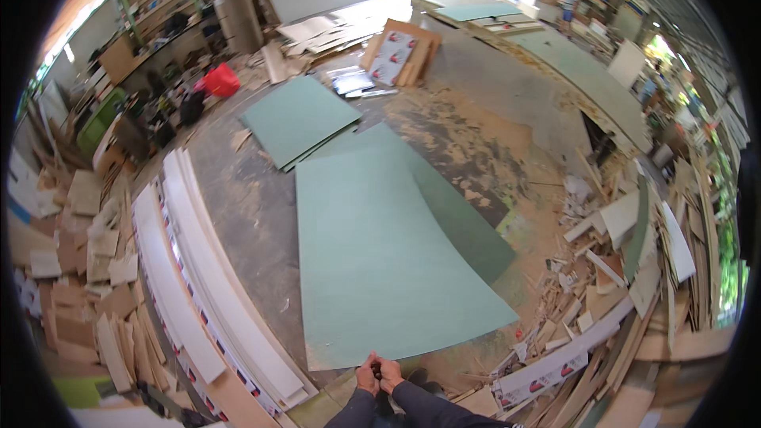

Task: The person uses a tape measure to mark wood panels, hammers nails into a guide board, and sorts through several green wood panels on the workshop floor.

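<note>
A large pale green sheet [372, 261] stretches away in front of me, its near end raised and its right side bowed. My left hand [367, 376] and my right hand [389, 376] are side by side at the sheet's near edge. Both are closed, with thumbs at the edge, and they appear to grip it; the fingertips underneath are hidden. Under the bowed side, a darker green sheet [479, 242] lies in shadow on the floor. Beyond the far left corner rests a small stack of green sheets [301, 116].
Long white strips [230, 269] lie along my left, beside heaped wood offcuts [71, 309]. More scrap wood [602, 277] is piled on the right. Sawdust covers parts of the floor [468, 143]. A long workbench [594, 71] runs along the far right, with a person [568, 8] beyond it.
</note>
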`<state>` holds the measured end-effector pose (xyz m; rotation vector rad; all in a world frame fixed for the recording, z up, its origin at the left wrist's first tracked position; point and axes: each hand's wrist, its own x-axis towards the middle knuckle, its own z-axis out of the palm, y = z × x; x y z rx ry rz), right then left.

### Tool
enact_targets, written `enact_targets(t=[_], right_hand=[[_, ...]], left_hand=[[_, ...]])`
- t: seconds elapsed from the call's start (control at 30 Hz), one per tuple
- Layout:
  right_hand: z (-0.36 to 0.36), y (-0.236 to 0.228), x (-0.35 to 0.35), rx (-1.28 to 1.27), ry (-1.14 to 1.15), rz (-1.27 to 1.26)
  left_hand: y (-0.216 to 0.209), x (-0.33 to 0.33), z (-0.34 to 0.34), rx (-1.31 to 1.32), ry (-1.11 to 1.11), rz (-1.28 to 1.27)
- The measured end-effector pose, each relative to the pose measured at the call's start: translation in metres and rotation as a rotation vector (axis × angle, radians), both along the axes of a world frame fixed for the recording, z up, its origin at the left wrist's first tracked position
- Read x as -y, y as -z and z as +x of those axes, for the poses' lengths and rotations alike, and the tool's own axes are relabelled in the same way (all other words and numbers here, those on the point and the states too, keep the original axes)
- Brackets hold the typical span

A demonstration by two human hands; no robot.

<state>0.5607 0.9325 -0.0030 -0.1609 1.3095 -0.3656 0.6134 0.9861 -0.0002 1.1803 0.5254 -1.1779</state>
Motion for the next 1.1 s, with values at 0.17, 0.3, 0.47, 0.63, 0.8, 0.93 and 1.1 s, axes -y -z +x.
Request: enact_targets(t=[0.17, 0.3, 0.47, 0.63, 0.8, 0.93, 1.1], right_hand=[[0.022, -0.049, 0.004, -0.017, -0.008, -0.022], [0.008, -0.040, 0.026, 0.138, -0.176, -0.034], [-0.055, -0.118, 0.109, 0.016, -1.023, -0.906], [-0.094, -0.202, 0.157, -0.585, -0.968, -1.946], [-0.112, -0.243, 0.193, -0.368, -1.214, -1.914], [-0.132, -0.202, 0.228, -0.613, -0.970, -2.127], [-0.142, -0.226, 0.269, -0.625, -0.891, -2.272]], left_hand=[[-0.038, 0.021, 0.025, 0.002, -0.090, 0.057], [-0.050, 0.050, 0.030, 0.079, -0.060, 0.172], [-0.097, 0.073, 0.049, 0.144, -0.150, -0.104], [-0.143, 0.087, 0.035, 0.238, -0.163, -0.071], [-0.181, 0.127, 0.007, 0.165, -0.235, -0.159], [-0.199, 0.154, -0.021, 0.182, -0.246, -0.222], [-0.233, 0.177, -0.046, 0.148, -0.254, -0.255]])
